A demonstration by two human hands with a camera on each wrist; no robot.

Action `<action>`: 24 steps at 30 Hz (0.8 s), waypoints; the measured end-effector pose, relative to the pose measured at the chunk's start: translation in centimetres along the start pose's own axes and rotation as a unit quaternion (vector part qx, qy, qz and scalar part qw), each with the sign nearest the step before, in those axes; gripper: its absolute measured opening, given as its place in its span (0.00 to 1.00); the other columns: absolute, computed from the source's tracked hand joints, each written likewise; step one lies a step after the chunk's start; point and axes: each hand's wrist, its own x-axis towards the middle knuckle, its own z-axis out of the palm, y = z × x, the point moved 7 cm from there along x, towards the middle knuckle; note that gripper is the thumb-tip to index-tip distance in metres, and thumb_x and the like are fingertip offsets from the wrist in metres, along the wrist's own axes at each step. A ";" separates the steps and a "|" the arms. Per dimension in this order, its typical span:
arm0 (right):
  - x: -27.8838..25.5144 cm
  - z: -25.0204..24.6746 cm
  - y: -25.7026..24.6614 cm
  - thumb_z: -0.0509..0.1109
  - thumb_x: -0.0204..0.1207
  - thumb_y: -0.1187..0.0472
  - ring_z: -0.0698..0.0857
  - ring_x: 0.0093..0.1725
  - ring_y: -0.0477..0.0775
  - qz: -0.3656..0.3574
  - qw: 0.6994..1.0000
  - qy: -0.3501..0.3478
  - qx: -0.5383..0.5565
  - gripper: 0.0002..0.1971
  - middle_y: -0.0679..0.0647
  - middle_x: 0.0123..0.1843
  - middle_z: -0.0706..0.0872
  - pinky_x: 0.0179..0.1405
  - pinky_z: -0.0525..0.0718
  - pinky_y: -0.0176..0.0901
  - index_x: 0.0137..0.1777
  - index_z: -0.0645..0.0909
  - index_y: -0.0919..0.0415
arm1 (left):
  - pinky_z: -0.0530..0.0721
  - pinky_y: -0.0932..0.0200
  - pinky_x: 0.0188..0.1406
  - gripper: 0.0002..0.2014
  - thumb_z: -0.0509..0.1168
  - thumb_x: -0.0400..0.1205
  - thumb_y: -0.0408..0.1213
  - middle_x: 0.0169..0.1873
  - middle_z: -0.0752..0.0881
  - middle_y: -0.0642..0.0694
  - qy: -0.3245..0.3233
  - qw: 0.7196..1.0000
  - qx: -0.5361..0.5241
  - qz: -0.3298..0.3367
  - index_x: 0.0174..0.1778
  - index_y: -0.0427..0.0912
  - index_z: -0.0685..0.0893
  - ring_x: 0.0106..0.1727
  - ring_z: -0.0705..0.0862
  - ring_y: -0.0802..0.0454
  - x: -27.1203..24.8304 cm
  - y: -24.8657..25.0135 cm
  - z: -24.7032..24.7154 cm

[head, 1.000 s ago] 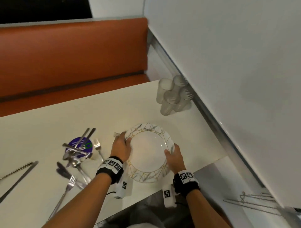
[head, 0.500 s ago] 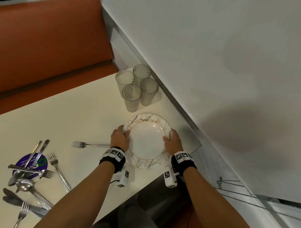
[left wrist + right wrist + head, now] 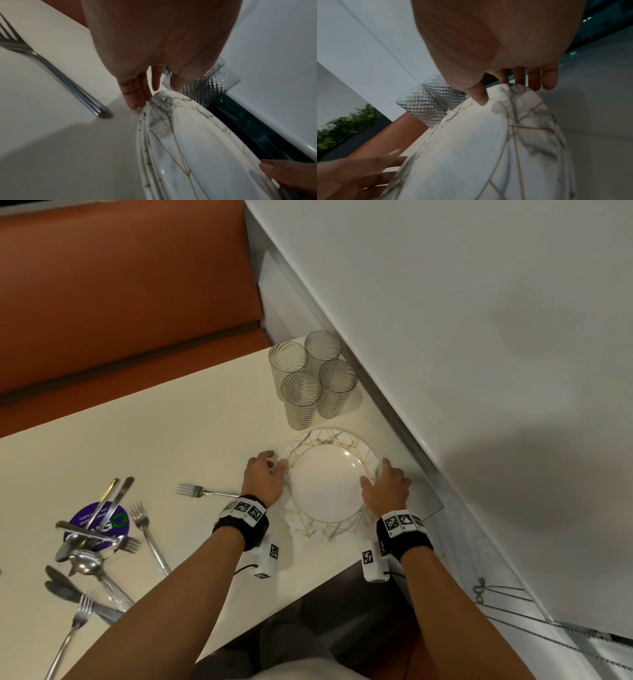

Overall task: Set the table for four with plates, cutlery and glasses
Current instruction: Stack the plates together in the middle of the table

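A stack of white plates (image 3: 325, 484) with gold lines and grey marbling sits at the near right corner of the cream table (image 3: 154, 440). My left hand (image 3: 265, 474) is at its left rim, where straight fingers (image 3: 137, 97) just touch the stack's edge (image 3: 145, 135). My right hand (image 3: 383, 484) holds the right rim: the thumb lies on top and the fingers (image 3: 534, 81) reach over the outer edge of the plates (image 3: 471, 148). Several ribbed glasses (image 3: 311, 378) stand together just beyond the plates.
One fork (image 3: 202, 492) lies left of my left wrist. Mixed forks, spoons and knives (image 3: 92, 542) are heaped on and around a purple disc (image 3: 99, 522) at the left. A white wall (image 3: 445, 371) borders the table's right side. An orange bench (image 3: 120, 285) runs behind.
Both hands slid the plate stack right, toward the table's near right corner, close to the glasses. My left fingers have loosened from gripping the rim and now only touch it.
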 end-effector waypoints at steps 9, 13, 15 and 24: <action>-8.5 2.3 -5.8 0.75 0.68 0.65 0.72 0.67 0.71 -0.091 0.983 0.134 0.083 0.28 0.64 0.70 0.78 0.66 0.75 0.63 0.71 0.78 0.58 | 0.79 0.80 0.43 0.09 0.63 0.90 0.34 0.45 0.92 0.47 0.051 0.997 -0.036 0.039 0.62 0.44 0.86 0.43 0.88 0.57 -6.6 -7.0 -9.0; -13.6 8.4 -10.7 0.73 0.66 0.66 0.77 0.58 0.69 -0.198 0.973 0.081 0.086 0.25 0.61 0.61 0.83 0.58 0.72 0.52 0.66 0.81 0.59 | 0.82 0.74 0.35 0.10 0.60 0.90 0.31 0.42 0.92 0.48 0.066 0.994 -0.089 0.006 0.56 0.47 0.86 0.42 0.90 0.53 -10.3 -12.2 -12.9; -18.1 13.5 -15.0 0.70 0.67 0.64 0.77 0.58 0.65 -0.263 0.961 0.033 0.075 0.24 0.57 0.60 0.84 0.58 0.74 0.54 0.65 0.81 0.56 | 0.83 0.70 0.32 0.10 0.60 0.91 0.31 0.42 0.92 0.47 0.088 0.991 -0.090 -0.032 0.55 0.47 0.86 0.41 0.89 0.54 -12.8 -17.3 -17.2; -27.4 23.3 -24.9 0.69 0.75 0.68 0.79 0.58 0.56 -0.365 0.921 -0.136 0.030 0.16 0.52 0.57 0.86 0.64 0.78 0.51 0.61 0.83 0.55 | 0.87 0.65 0.46 0.05 0.68 0.87 0.34 0.40 0.90 0.48 0.120 0.989 -0.065 -0.052 0.52 0.49 0.87 0.41 0.89 0.54 -17.1 -26.3 -24.9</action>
